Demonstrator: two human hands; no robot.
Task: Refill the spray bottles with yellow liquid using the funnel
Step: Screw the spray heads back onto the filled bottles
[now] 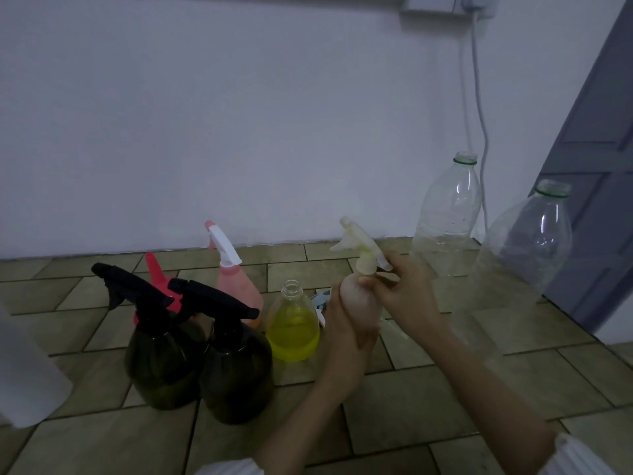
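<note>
Pale spray bottle [356, 296] in both hands' grip

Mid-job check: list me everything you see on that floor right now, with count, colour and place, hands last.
Dark spray bottles: 2, dark bodies with black trigger heads, front left, side by side.
Pink spray bottle: 1, pink with white trigger, behind the dark pair.
Red funnel: 1, red, behind the left dark bottle.
Open bottle: 1, clear, part full of yellow liquid, no head, centre.
Pale spray bottle: 1, whitish with cream trigger head, held in both hands.
Large clear bottles: 2, uncapped, green neck rings, back right.
Cable: 1, white, down the wall.
Tiled floor: beige.
Left hand: grips the pale bottle's body.
Right hand: grip on its neck collar.
</note>
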